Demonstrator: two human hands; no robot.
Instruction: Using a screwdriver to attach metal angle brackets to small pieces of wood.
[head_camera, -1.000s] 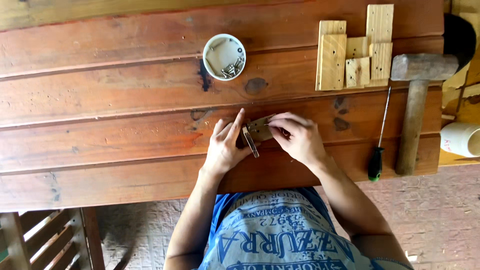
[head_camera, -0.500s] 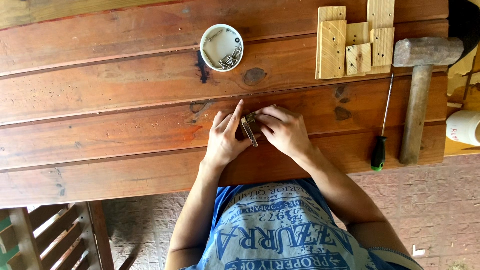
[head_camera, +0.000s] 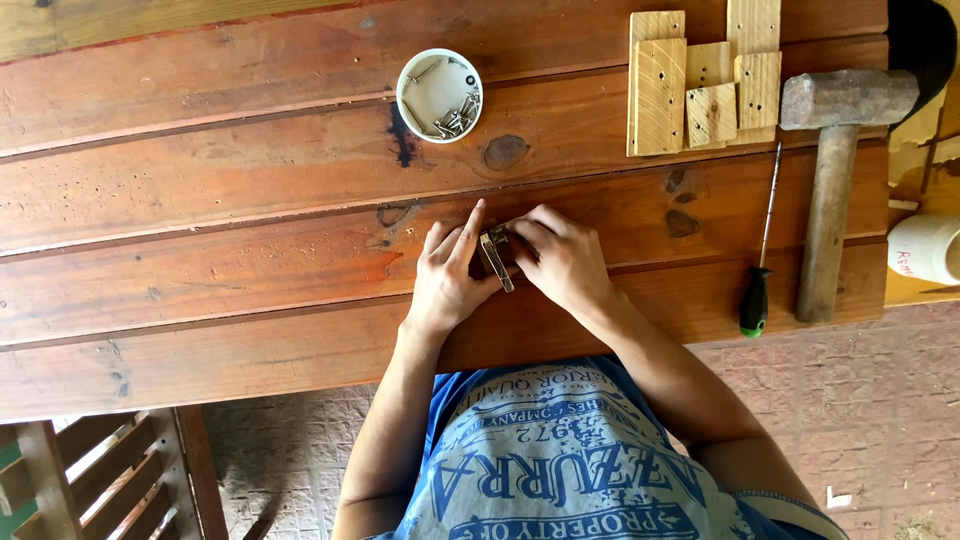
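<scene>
Both of my hands meet at the middle of a reddish wooden plank table (head_camera: 200, 200). My left hand (head_camera: 448, 275) and my right hand (head_camera: 560, 258) pinch a small metal hinge (head_camera: 496, 260) between their fingers, just above the tabletop. The hinge's flat leaf sticks out toward me between the two hands. The rest of the hinge is covered by my fingers.
A small white cup of screws (head_camera: 440, 95) stands farther back. Several pale wood blocks (head_camera: 700, 85) lie at the back right. A heavy hammer (head_camera: 835, 170) and a green-handled screwdriver (head_camera: 760, 260) lie on the right. A white container (head_camera: 925, 248) sits at the right edge, a wooden chair (head_camera: 90, 475) at the lower left.
My hands stay together on the hinge and only their fingers shift slightly. The view has drifted a little, so the table items sit higher in the frame.
</scene>
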